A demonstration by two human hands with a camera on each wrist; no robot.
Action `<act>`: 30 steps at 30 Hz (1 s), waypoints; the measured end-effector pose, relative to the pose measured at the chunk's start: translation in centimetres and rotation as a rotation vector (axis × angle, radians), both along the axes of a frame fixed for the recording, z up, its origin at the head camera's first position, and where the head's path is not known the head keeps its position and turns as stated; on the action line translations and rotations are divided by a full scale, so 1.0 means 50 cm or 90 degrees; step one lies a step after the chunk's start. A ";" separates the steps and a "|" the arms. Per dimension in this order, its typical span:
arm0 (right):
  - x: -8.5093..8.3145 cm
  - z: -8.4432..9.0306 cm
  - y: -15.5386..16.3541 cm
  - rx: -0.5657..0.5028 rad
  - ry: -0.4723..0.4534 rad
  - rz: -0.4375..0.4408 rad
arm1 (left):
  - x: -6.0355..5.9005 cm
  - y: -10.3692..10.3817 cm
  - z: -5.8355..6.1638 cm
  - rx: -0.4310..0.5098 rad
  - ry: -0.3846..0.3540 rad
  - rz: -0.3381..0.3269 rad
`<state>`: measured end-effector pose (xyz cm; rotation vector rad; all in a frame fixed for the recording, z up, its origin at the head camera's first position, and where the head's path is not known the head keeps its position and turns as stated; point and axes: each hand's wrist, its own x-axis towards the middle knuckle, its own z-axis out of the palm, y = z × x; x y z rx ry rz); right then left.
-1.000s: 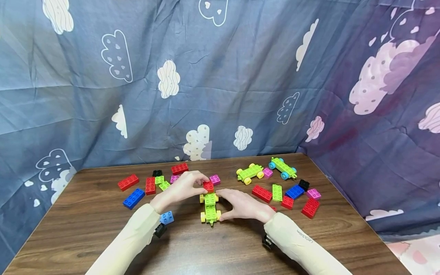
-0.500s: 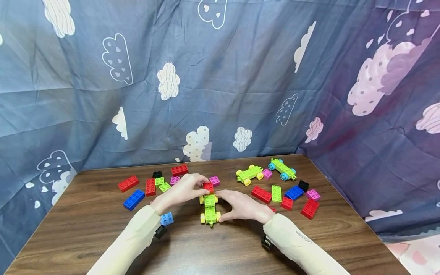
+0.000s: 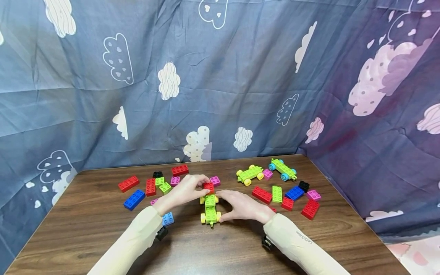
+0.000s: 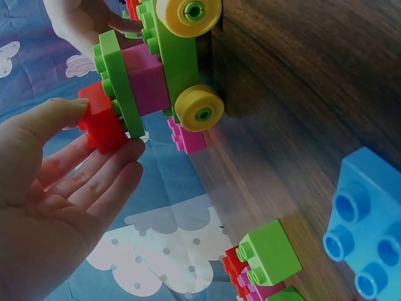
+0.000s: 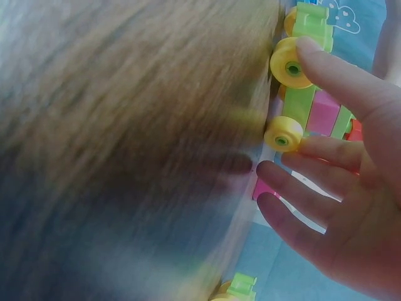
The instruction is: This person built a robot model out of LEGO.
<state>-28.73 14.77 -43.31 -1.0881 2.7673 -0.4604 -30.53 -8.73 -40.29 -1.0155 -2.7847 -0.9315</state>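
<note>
A green toy car (image 3: 210, 209) with yellow wheels stands on the wooden table (image 3: 86, 225). It carries a magenta brick (image 4: 147, 78) with a green plate on top. A small red brick (image 3: 208, 186) sits on the car's far end. My left hand (image 3: 203, 185) pinches this red brick (image 4: 97, 119) between thumb and fingers (image 4: 125, 153). My right hand (image 3: 221, 205) holds the car from the right side. In the right wrist view its thumb and a finger (image 5: 326, 150) rest on the two yellow wheels (image 5: 282, 139).
Loose red, blue, green, pink and black bricks lie left (image 3: 134, 199) and right (image 3: 262, 194) of the hands. A light-blue brick (image 3: 167, 218) lies by my left wrist. Two more green cars (image 3: 249, 173) (image 3: 283, 169) stand at the back right. Blue cloud-print curtains (image 3: 220, 95) close off the back and sides.
My left wrist has edged slightly to the right. Both hands keep their hold on the red brick and the car.
</note>
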 end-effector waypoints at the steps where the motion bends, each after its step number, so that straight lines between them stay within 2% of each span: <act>1: 0.000 0.000 0.000 0.000 0.003 0.002 | 0.000 0.000 0.000 -0.001 0.002 0.000; 13: -0.002 -0.001 -0.001 -0.009 0.001 0.010 | 0.005 0.003 0.001 -0.019 0.040 -0.014; 22: -0.003 -0.002 -0.001 -0.009 0.007 0.010 | 0.009 0.000 -0.005 0.021 0.038 -0.020; 30: -0.002 -0.001 -0.002 -0.012 0.009 0.017 | 0.009 -0.002 -0.012 -0.001 0.089 -0.031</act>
